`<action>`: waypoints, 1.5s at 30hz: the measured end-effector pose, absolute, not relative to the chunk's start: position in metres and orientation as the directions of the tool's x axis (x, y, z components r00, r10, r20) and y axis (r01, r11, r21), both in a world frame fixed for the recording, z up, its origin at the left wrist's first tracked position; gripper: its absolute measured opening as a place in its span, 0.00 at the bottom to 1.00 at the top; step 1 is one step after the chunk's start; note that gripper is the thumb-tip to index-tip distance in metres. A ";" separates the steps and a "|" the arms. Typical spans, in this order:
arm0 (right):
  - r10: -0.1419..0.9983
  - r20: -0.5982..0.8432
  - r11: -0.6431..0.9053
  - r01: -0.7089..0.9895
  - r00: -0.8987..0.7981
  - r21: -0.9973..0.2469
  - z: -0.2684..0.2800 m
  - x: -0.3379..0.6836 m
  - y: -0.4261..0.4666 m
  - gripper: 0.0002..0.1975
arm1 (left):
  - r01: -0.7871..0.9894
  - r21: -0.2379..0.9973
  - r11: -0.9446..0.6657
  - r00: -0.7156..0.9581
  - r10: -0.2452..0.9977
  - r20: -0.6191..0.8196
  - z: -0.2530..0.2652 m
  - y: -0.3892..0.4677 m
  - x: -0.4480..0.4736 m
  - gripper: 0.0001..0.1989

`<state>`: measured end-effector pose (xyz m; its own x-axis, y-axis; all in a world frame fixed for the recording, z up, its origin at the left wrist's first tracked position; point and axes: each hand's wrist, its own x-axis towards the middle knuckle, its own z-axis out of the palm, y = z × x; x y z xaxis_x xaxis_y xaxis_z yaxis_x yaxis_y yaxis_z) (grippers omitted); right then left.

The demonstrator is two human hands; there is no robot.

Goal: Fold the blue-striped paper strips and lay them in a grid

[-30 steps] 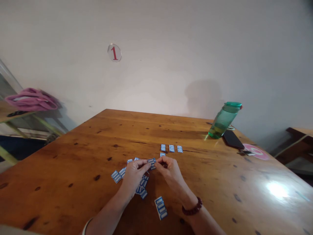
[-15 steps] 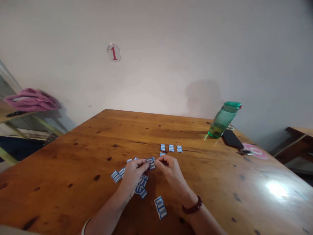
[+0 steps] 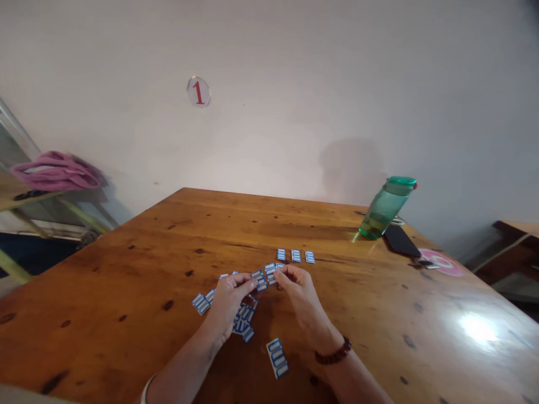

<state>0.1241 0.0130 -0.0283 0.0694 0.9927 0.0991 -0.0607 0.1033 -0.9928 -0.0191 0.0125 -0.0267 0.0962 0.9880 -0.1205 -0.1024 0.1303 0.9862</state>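
My left hand (image 3: pixel 229 297) is closed, thumb and fingers pinching a small blue-and-white label sheet (image 3: pixel 259 280). Just to its right, a second label sheet (image 3: pixel 270 273) is pinched by my right hand (image 3: pixel 298 289). The two sheets are tilted and a narrow gap separates them. Beneath and around my left hand lies a loose pile of similar label sheets (image 3: pixel 242 321), partly hidden by the hand. One sheet (image 3: pixel 277 358) lies alone between my forearms. Beyond my right hand, three sheets (image 3: pixel 295 256) sit in a row, with another partly covered in front of them.
The wooden table (image 3: pixel 168 247) reaches the wall. At its right side stand a green bottle (image 3: pixel 385 207), a dark phone (image 3: pixel 401 241) and a pink round disc (image 3: pixel 446 262) with keys by it. A pink cloth (image 3: pixel 56 171) lies on a bench at left.
My right hand has drawn a label sheet slightly right, away from the one in my left hand; the two now show apart. The view shifted slightly.
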 end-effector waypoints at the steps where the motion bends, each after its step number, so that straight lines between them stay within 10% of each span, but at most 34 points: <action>1: 0.992 0.097 0.102 -0.060 0.078 -0.993 -0.028 0.125 0.013 0.11 | -0.102 0.986 0.132 0.089 0.988 -0.123 -0.026 0.012 -0.019 0.08; 21: 0.956 0.277 0.240 0.291 0.092 -0.926 -0.035 0.117 0.009 0.08 | -0.087 0.989 0.122 0.105 0.988 -0.113 -0.024 0.010 -0.014 0.09; 45: 0.974 0.226 0.220 0.185 0.013 -0.958 -0.034 0.114 0.007 0.06 | -0.120 0.986 0.114 0.102 0.990 -0.102 -0.029 0.013 -0.015 0.07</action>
<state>0.1141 0.0066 -0.0337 0.0128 0.9740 0.2261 0.1851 0.2199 -0.9578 -0.0146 0.0125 -0.0294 0.1018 0.9896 -0.1019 -0.1203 0.1140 0.9862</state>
